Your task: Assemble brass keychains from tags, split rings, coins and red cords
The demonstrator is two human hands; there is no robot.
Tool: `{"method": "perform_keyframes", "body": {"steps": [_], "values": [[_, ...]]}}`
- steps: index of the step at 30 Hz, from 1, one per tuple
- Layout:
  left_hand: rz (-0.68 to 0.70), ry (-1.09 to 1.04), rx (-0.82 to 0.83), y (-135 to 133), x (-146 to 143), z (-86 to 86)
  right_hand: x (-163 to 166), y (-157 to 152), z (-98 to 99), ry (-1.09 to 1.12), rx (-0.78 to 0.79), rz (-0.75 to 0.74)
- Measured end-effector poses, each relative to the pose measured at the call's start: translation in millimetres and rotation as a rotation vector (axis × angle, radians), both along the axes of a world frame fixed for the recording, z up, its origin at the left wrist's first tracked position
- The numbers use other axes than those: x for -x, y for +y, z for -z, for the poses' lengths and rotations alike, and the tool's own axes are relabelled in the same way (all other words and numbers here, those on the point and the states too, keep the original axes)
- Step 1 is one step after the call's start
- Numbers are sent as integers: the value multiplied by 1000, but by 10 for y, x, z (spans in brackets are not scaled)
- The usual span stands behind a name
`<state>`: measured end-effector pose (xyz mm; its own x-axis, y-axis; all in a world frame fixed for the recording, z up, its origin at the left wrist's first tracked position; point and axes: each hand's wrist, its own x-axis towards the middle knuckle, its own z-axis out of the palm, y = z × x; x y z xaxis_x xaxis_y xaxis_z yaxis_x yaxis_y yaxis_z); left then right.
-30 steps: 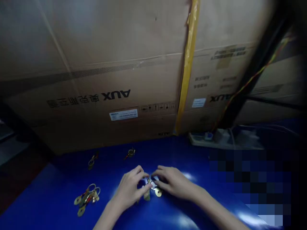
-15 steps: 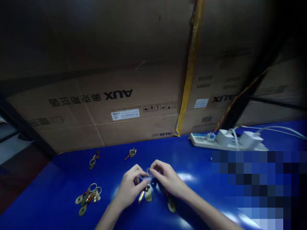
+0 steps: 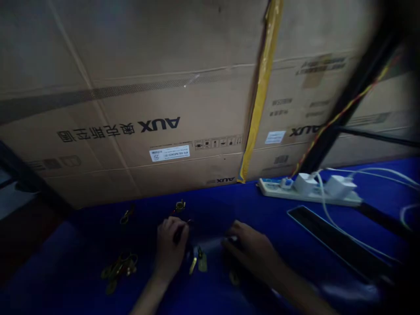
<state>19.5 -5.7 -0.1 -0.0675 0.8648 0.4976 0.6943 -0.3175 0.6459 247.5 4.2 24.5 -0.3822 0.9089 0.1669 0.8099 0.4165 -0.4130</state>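
Note:
The picture has gone dim. My left hand point(image 3: 170, 247) is closed, its fingertips on a thin metal key ring point(image 3: 190, 221) that pokes out beyond them; the rest of it is hidden. Farther right, my right hand point(image 3: 252, 247) hovers low over the table with thumb and bent fingers apart, and I make out nothing in it. Between the hands lie a narrow brass charm point(image 3: 193, 265) and a flat brass tag point(image 3: 202, 261). A round brass piece point(image 3: 234, 278) lies just below my right hand, partly in shadow.
A pile of brass keychains point(image 3: 120, 269) lies at left on the blue table point(image 3: 147, 297). Single keychains lie behind it, one at left point(image 3: 125, 216) and one near the middle point(image 3: 180, 205). Large cartons point(image 3: 197, 105) stand behind. A power strip point(image 3: 311, 192) and a dark flat panel point(image 3: 334, 240) are at right.
My hands, together at a ring half a second ago, have parted: the left moved left with the ring, the right moved right. The table grew darker.

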Motion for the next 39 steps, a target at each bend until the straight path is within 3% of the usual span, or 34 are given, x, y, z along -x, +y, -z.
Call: {"method": "perform_keyframes", "body": {"steps": [6,12,18,25,30,39], "values": [[4,373,-217,-62,-69,-23,28,-193,133,-220,-108,-25],[43,492,-280,-119,-173,1,144,-46,106,197,-42,-67],[45,445,-266,-150,-231,83,344,180,147,406,-38,-50],[29,379,-187,-82,-183,220,441,292,279,285,-44,-33],[41,317,-106,-15,-123,316,447,311,363,213,-86,-107],[46,344,-91,2,-76,298,478,316,433,220,-32,-87]]}}
